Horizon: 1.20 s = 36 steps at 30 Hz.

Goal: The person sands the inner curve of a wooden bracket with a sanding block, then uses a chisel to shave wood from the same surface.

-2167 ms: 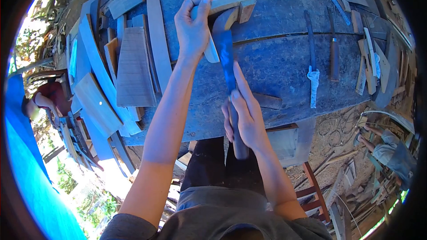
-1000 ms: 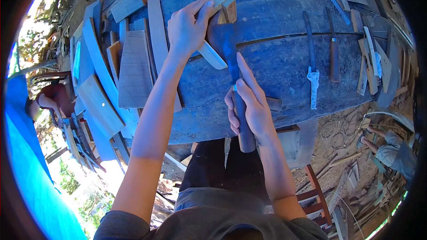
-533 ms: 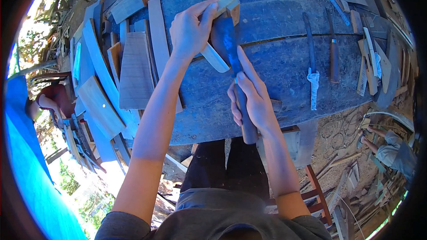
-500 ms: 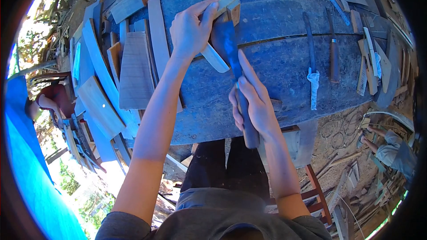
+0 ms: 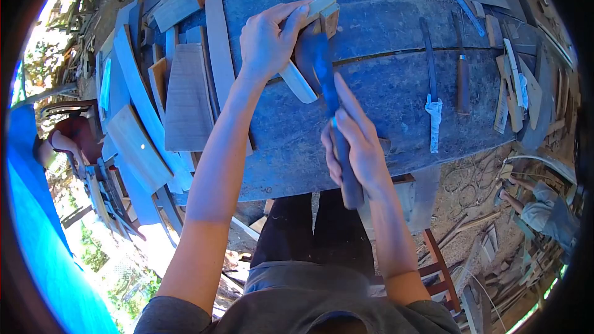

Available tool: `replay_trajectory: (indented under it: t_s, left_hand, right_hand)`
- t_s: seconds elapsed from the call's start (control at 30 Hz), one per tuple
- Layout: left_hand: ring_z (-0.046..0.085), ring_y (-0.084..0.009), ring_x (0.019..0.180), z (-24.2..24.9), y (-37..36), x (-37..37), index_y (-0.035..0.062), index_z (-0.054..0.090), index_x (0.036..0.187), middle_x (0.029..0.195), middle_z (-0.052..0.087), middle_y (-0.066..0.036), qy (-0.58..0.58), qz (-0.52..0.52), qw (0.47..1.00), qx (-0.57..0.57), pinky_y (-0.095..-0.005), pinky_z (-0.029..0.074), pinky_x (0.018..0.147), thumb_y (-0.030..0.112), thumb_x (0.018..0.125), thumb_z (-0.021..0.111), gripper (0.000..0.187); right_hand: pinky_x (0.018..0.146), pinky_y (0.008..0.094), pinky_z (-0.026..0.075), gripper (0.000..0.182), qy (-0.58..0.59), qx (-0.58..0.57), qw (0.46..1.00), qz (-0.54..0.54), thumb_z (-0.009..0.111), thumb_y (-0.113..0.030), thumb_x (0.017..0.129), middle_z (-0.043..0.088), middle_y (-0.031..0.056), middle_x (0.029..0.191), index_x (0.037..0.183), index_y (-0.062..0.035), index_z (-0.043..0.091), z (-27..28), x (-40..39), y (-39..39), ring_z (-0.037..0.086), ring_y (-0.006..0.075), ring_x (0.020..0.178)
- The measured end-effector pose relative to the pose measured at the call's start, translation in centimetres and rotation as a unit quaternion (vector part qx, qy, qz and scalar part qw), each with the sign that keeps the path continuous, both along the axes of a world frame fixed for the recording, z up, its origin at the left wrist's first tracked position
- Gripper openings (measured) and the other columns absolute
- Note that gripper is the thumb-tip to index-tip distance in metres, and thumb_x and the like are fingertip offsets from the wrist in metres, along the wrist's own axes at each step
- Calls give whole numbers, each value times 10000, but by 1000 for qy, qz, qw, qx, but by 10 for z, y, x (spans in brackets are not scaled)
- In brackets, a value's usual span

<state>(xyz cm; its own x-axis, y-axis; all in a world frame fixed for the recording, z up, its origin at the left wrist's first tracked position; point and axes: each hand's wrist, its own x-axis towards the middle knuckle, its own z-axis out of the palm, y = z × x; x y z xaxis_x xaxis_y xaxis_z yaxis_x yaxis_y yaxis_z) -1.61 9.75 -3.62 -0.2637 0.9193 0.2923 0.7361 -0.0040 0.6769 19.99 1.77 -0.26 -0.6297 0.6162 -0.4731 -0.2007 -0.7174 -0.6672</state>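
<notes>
Two grips clamped: left hand (image 5: 267, 40) on wood piece (image 5: 304, 46), right hand (image 5: 354, 148) on chisel (image 5: 325, 74); planks (image 5: 185, 96) left

The left hand (image 5: 267, 40) presses a pale wooden piece (image 5: 309, 37) down on the dark counter (image 5: 383, 99); the right hand (image 5: 354, 148) grips the handle of a broad chisel (image 5: 322, 65), its blade against that piece; flat boards (image 5: 185, 96) lie left of the piece; two slim tools (image 5: 447, 80) lie right of it.

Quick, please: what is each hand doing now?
Left hand: closed, holding pale curved wooden piece.
Right hand: closed on dark wooden-handled broad blade.
</notes>
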Motion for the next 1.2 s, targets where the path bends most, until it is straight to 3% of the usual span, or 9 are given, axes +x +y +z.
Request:
replay_trajectory:
  t_s: [0.1, 0.2, 0.27, 0.3, 0.37, 0.57, 0.77, 0.87, 1.2]
  left_hand:
    - [712, -210, 907, 2, 3, -6, 188, 778, 1061, 1012, 750, -51, -54, 2, 998, -44, -338, 556, 796, 331, 965, 604, 245]
    - [655, -244, 1060, -7, 2, -1, 156, 702, 1207, 1131, 702, -90, 55, -38, 991, 118, -359, 508, 923, 304, 958, 630, 299]
    - [590, -270, 1126, -7, -22, 26, 107, 522, 1391, 1164, 636, -123, -145, 208, 963, 86, -403, 449, 1006, 290, 956, 647, 488]
    - [590, -270, 1126, -8, -27, 32, 107, 522, 1391, 1164, 636, -123, -145, 207, 964, 83, -403, 449, 1006, 290, 956, 647, 488]
    - [611, -238, 1037, -12, -35, 40, 61, 410, 1413, 1109, 608, -117, -418, 172, 892, 31, -404, 505, 921, 281, 966, 643, 550]
    - [625, -156, 952, -2, -1, 3, 27, 490, 1227, 1079, 603, -107, -422, 67, 903, -37, -318, 560, 752, 265, 978, 636, 375]
    - [592, -157, 1012, 6, 0, 8, 31, 451, 1267, 1058, 594, -101, -414, 62, 906, -57, -316, 518, 842, 294, 984, 632, 427]
    - [584, -156, 998, -5, -1, 15, 40, 445, 1253, 1046, 583, -101, -380, 66, 922, -24, -313, 509, 845, 302, 990, 621, 411]
    - [567, -175, 985, -7, -1, 12, 58, 424, 1193, 1060, 547, -116, -333, 62, 941, -13, -322, 495, 838, 322, 1027, 549, 336]
  right_hand:
    - [339, 264, 445, 559, 2, 39, 999, -34, 377, -215, 1060, 515, 47, 690, 1585, -206, 184, -15, -13, 12, 494, 98, 397]
    - [351, 253, 421, 541, 2, 38, 998, -43, 371, -206, 1061, 482, 26, 682, 1579, -252, 220, -20, -11, 14, 470, 78, 418]
    - [359, 255, 430, 541, 17, 28, 998, -47, 367, -209, 1063, 482, 26, 686, 1579, -266, 215, -21, -14, 11, 470, 80, 421]
    - [359, 255, 430, 541, 16, 25, 998, -48, 367, -209, 1063, 482, 26, 686, 1579, -266, 215, -23, -14, 11, 470, 80, 421]
    - [341, 264, 452, 555, 21, 46, 998, -43, 356, -229, 1068, 529, 61, 697, 1588, -230, 162, -27, -16, 13, 515, 94, 408]
    - [353, 259, 433, 546, 32, 49, 995, -76, 350, -201, 1065, 468, 21, 672, 1585, -240, 188, -27, -33, 28, 454, 79, 416]
    - [353, 233, 423, 553, 0, 67, 998, 13, 330, -144, 1058, 430, 1, 634, 1588, -187, 175, -12, 1, -10, 406, 65, 411]
    - [355, 229, 420, 557, -74, 78, 994, 20, 326, -122, 1057, 409, -5, 625, 1588, -196, 175, -4, 18, -38, 385, 63, 412]
    - [358, 226, 418, 552, -59, 87, 994, 5, 325, -121, 1065, 373, -22, 592, 1589, -176, 159, 4, 0, -29, 360, 56, 399]
